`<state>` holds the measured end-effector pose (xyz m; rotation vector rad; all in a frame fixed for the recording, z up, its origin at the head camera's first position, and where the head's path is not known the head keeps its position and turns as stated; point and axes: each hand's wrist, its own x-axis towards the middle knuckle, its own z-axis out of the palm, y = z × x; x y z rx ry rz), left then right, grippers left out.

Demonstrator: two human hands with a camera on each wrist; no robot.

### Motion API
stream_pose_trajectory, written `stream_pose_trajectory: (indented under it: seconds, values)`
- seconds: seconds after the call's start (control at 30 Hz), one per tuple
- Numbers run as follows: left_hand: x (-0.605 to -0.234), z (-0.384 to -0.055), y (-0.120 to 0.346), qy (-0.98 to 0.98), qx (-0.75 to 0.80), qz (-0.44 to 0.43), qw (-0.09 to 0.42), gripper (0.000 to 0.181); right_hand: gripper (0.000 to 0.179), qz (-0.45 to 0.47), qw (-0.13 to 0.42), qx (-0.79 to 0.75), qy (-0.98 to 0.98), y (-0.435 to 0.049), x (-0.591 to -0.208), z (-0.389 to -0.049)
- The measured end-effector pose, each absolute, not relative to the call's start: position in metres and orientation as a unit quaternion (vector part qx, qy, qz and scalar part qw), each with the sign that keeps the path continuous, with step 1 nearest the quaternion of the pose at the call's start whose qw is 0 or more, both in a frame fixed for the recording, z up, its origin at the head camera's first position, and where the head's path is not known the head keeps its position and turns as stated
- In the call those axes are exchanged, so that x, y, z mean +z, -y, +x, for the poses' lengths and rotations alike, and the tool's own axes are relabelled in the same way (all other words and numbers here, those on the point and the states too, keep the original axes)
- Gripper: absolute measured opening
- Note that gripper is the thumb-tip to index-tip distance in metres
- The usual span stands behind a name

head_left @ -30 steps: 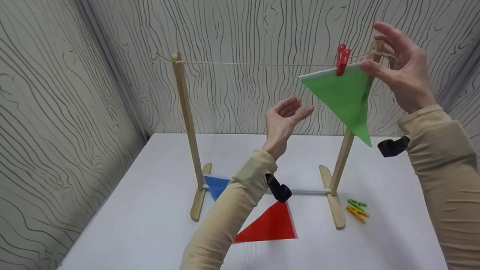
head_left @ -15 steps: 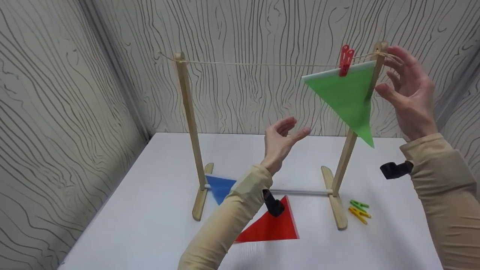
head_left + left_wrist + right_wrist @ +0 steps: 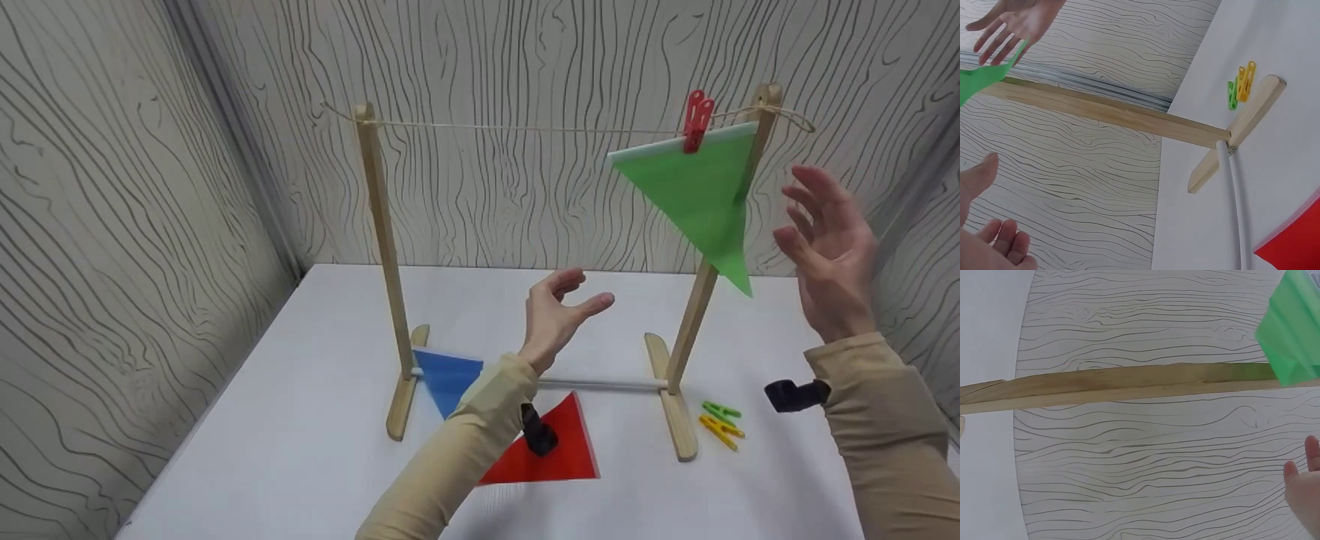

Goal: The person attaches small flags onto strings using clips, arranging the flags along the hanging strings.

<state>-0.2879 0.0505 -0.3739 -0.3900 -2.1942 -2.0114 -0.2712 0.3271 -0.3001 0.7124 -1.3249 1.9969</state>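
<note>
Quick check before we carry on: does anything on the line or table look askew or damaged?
Yes, the green pennant hangs askew: at its single red clothespin, the white top edge slopes down leftward, while the string runs nearly level. No tears or spills stand out.

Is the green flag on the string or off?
On: a red clothespin clips the green flag to the string; neither the left hand nor the right hand touches it.
</note>
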Motion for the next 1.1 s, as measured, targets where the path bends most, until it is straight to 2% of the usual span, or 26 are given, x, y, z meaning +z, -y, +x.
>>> stream_pose_trajectory:
  seconds: [0.33,0.67,1.1]
  values:
    - [-0.406,-0.28,-0.049,0.763,-0.632,-0.122,0.06,0.056,0.055,0.232,0.322,0.781,0.481,-0.343,-0.352,-0.26]
    - [-0.441,-0.269,-0.048,0.803,-0.586,-0.095,0.048,0.054,0.051,0.113,0.306,0.748,0.577,-0.357,-0.406,-0.248]
    - [-0.474,-0.262,-0.043,0.84,-0.539,-0.063,0.015,0.054,0.051,0.002,0.217,0.661,0.719,-0.379,-0.471,-0.237]
